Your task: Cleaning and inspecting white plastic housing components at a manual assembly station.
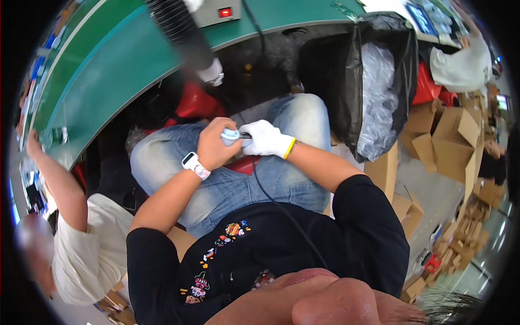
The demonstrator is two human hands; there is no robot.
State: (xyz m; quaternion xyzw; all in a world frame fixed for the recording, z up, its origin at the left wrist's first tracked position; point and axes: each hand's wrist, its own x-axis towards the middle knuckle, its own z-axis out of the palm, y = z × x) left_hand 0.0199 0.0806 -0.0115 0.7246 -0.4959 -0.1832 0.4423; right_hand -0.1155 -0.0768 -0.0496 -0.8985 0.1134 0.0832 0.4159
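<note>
Above my lap, my bare left hand (212, 145), with a white watch (195, 166) at its wrist, is closed around a small rounded light-blue object (231, 136). Its exact kind cannot be made out. My right hand (265, 138), in a white glove with a yellow cuff, meets it from the other side with fingers closed. A small dark grey part shows at the right fingertips, against the light-blue object; the glove hides the rest. A thin black cable (281, 208) runs from near my hands down across my shirt.
A green workbench (116, 81) curves ahead, with a black corrugated hose (179, 32) hanging over its edge. A black bag (337, 81) of clear plastic stands at right, near open cardboard boxes (455, 141). Co-workers sit at left (89, 249) and far right (460, 65).
</note>
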